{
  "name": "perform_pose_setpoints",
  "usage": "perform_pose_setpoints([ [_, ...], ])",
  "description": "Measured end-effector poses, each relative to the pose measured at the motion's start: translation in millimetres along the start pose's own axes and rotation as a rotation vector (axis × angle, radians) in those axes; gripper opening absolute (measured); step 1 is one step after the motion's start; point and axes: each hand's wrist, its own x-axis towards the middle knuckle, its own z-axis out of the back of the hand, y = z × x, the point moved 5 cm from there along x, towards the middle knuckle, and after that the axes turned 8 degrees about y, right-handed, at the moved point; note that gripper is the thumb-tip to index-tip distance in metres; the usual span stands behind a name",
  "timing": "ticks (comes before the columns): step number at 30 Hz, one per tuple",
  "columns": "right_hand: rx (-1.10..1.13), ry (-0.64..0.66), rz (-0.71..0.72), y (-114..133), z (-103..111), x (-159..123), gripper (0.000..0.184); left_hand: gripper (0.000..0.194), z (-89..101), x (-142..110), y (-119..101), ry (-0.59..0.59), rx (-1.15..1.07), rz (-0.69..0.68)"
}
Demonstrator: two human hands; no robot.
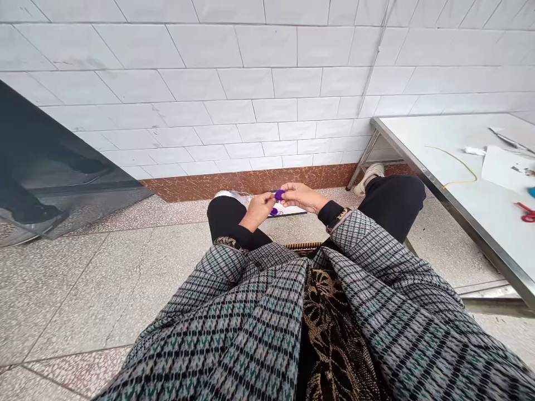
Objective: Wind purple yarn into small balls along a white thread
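I sit with my knees apart and both hands held together in front of me. My left hand [259, 208] and my right hand [301, 196] pinch a small purple piece [280, 194] between their fingertips. A second bit of purple [274, 211] shows just below, by my left fingers; whether it is joined to the first is unclear. Beneath the hands a white sheet or bag [251, 200] lies on the floor between my knees.
A steel table [468, 206] stands at the right, bearing a yellow cord [460, 164], white paper [504, 167] and red scissors [527, 213]. A white tiled wall [234, 83] is ahead. A dark panel [50, 161] leans at the left.
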Motion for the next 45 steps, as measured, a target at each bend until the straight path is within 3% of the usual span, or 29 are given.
perform_pose_setpoints([
  [3, 0.001, -0.152, 0.062, 3, 11, 4, 0.022, 0.021, -16.0, -2, -7, 0.136, 0.034, -0.070],
  [6, -0.194, -0.269, 0.059, 3, 18, 5, 0.027, 0.021, -17.5, -5, -24, 0.183, 0.157, -0.202],
  [8, -0.356, -0.250, 0.008, 2, 17, 3, 0.030, 0.021, -8.8, -6, -33, 0.140, 0.218, -0.254],
  [10, -0.448, -0.151, -0.045, 0, 11, 0, 0.031, 0.020, 2.6, -5, -36, 0.079, 0.241, -0.267],
  [13, -0.375, 0.030, -0.084, -1, 0, -5, 0.027, 0.016, 15.6, -2, -28, -0.019, 0.195, -0.202],
  [15, -0.248, 0.083, -0.093, 0, -5, -7, 0.024, 0.015, 17.4, 1, -15, -0.070, 0.103, -0.111],
  [19, -0.049, 0.022, -0.031, 3, -2, -3, 0.021, 0.023, 1.6, 3, 1, -0.029, -0.040, -0.031],
  [25, -0.116, -0.195, 0.093, 3, 15, 8, 0.025, 0.025, -21.5, -3, -13, 0.208, 0.112, -0.104],
  [29, -0.409, -0.282, 0.026, -3, 23, 14, 0.029, 0.023, -11.3, -5, -28, 0.193, 0.238, -0.190],
  [32, -0.523, -0.213, -0.030, -7, 20, 14, 0.031, 0.022, 6.1, -4, -36, 0.087, 0.261, -0.243],
  [35, -0.446, -0.053, -0.054, -8, 7, 10, 0.028, 0.020, 19.2, -2, -35, -0.004, 0.243, -0.240],
  [38, -0.281, 0.055, -0.050, -7, -2, 5, 0.024, 0.018, 22.5, 1, -24, -0.056, 0.167, -0.147],
  [41, -0.083, 0.053, -0.003, -3, -2, 4, 0.021, 0.020, 14.3, 3, -8, -0.024, 0.068, -0.032],
  [45, 0.035, 0.001, 0.045, -2, 5, 8, 0.018, 0.023, -5.0, 2, 2, 0.095, 0.034, 0.002],
])
